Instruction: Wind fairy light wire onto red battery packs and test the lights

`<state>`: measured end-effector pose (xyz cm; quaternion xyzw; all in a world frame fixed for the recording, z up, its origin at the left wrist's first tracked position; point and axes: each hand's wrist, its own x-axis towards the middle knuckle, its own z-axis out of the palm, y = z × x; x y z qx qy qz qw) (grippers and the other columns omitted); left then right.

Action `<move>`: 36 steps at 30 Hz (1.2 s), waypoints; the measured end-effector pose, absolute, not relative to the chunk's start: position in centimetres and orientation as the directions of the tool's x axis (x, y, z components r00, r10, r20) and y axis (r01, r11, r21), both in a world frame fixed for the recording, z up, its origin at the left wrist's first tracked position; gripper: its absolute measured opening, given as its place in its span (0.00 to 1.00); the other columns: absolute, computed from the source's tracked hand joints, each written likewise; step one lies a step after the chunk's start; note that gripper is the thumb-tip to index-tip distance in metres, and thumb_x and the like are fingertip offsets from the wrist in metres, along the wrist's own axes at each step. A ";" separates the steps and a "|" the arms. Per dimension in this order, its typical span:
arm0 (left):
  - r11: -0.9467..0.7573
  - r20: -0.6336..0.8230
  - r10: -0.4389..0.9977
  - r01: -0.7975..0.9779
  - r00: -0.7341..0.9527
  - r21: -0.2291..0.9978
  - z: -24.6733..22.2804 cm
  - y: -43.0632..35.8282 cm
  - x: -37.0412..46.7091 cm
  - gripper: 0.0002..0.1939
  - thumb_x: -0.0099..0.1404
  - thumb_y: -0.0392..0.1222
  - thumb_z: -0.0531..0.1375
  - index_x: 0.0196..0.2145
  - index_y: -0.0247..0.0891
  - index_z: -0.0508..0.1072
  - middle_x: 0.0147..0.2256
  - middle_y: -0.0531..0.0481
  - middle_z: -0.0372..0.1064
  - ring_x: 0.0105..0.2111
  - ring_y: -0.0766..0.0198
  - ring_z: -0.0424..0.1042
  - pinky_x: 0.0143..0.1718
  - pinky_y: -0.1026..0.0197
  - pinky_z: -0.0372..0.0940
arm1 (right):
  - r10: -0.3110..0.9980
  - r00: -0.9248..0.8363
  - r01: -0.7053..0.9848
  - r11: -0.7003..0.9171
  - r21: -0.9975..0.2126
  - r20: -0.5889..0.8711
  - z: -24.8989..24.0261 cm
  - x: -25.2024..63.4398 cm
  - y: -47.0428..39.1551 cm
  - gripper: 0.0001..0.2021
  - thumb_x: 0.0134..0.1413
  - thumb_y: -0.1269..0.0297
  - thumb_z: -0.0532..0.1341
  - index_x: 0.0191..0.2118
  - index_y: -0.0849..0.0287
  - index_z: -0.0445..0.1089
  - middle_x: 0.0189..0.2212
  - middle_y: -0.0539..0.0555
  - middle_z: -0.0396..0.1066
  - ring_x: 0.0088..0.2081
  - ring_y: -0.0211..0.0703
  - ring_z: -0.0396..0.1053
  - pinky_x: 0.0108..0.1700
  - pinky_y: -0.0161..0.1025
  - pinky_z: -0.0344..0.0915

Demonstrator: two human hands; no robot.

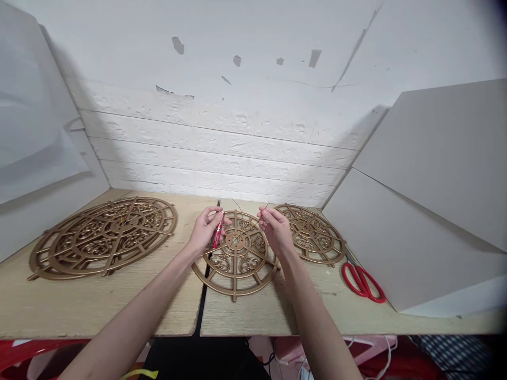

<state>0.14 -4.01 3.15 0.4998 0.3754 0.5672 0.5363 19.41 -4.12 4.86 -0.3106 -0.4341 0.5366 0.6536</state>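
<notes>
My left hand [206, 228] is closed around a slim red pen-like tool [218, 231], which it holds tilted. Between the thumb and fingertips of my right hand [276, 226] is a thin wire [266, 208], with its end sticking up. Both hands hover over a round gold ornamental grille [234, 292] with spokes and scrollwork. Thin strands cross above this grille, and I cannot make out whether they belong to the same wire. The fingers partly hide the grille's left and right sides.
More gold grilles [122, 224] lie overlapping on the left of the wooden table [166, 306]. Another gold grille [304, 227] lies on the right, beside red-handled scissors [362, 282]. White panels [428, 169] stand at both sides, with a brick-patterned wall [222, 158] behind.
</notes>
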 end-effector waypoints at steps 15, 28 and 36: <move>-0.131 0.178 0.964 -0.233 0.197 0.964 3.0 -4.6 0.5 0.20 0.52 0.49 0.66 0.39 0.33 0.71 0.34 0.45 0.74 0.25 0.67 0.70 0.25 0.64 0.69 | 0.958 -0.169 -0.180 0.203 -0.963 0.234 3.2 16.9 -4.6 0.11 0.40 0.57 0.69 0.29 0.58 0.76 0.25 0.50 0.73 0.29 0.37 0.67 0.36 0.35 0.64; -0.158 0.224 0.936 -0.242 0.272 0.957 3.0 -4.7 0.6 0.21 0.52 0.45 0.66 0.42 0.34 0.74 0.42 0.41 0.73 0.36 0.61 0.72 0.28 0.63 0.70 | 0.926 -0.109 -0.002 0.364 -0.931 0.362 3.6 17.0 -5.1 0.09 0.44 0.58 0.67 0.30 0.58 0.75 0.26 0.51 0.73 0.29 0.39 0.66 0.35 0.37 0.63; -0.122 0.176 0.956 -0.229 0.233 0.966 3.4 -5.0 0.5 0.20 0.52 0.45 0.66 0.42 0.34 0.75 0.33 0.46 0.73 0.25 0.68 0.69 0.26 0.65 0.69 | 0.942 0.024 -0.370 0.318 -0.873 0.333 4.2 17.2 -5.0 0.08 0.42 0.62 0.68 0.30 0.58 0.72 0.24 0.49 0.68 0.27 0.35 0.63 0.33 0.35 0.62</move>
